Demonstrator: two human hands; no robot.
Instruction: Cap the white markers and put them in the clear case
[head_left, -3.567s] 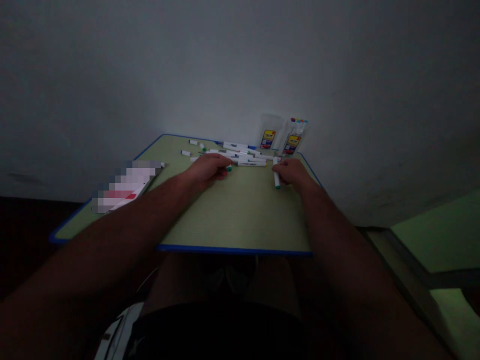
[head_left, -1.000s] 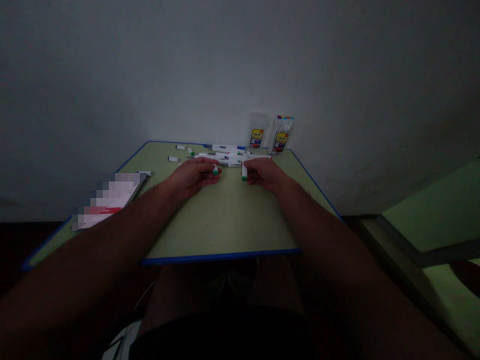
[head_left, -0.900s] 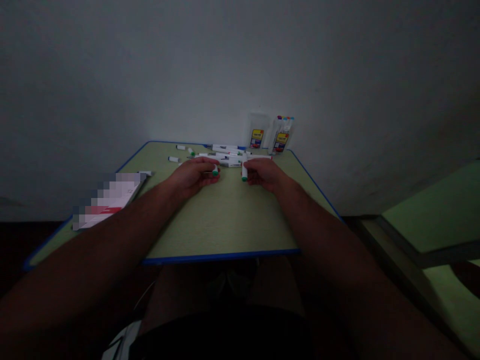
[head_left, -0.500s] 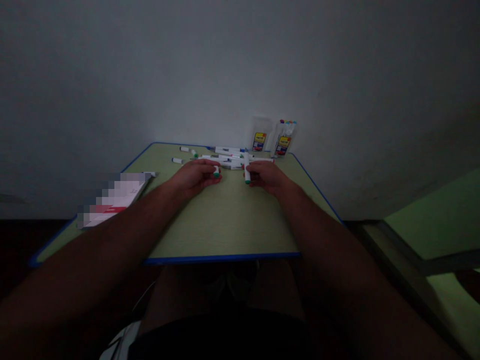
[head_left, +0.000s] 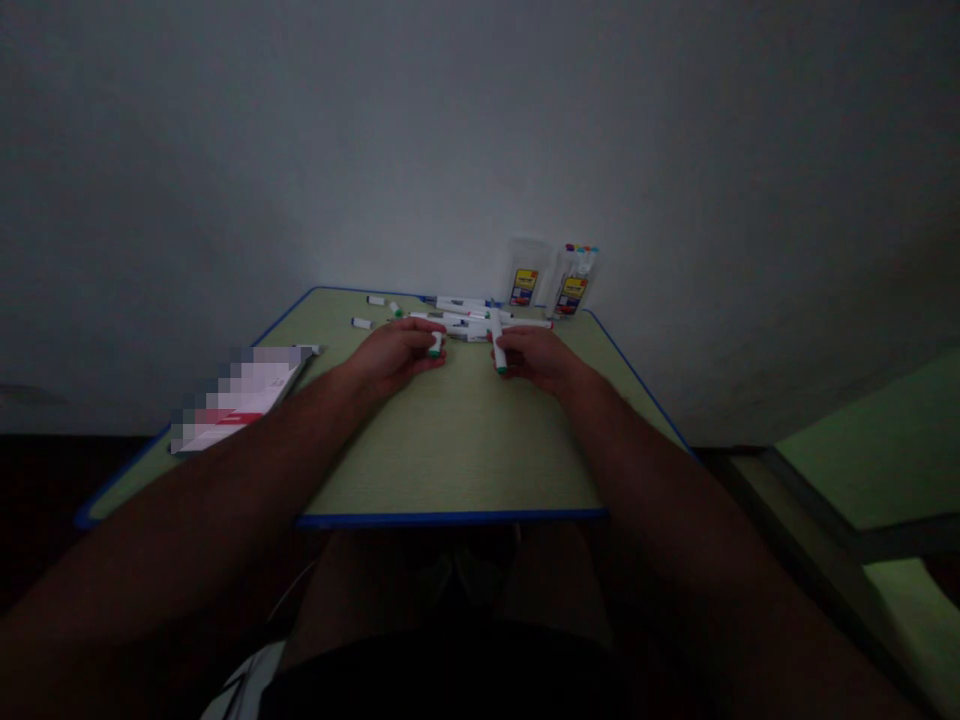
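Plainly, a slim white marker (head_left: pixel 499 347) with a green end, gripped in the right hand (head_left: pixel 538 354), pointed toward the tabletop (head_left: pixel 450 440)'s far edge; the left hand (head_left: pixel 399 350) pinched a short, green-ended white cap (head_left: pixel 436 344).

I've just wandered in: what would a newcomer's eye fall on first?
Probably the bare left hand holding a short white cap with a green end, and the bare right hand holding a long white marker with a green end, mid-picture. Just beyond them lie loose white markers; at the table's far right stands a clear plastic case of colour-tipped markers.
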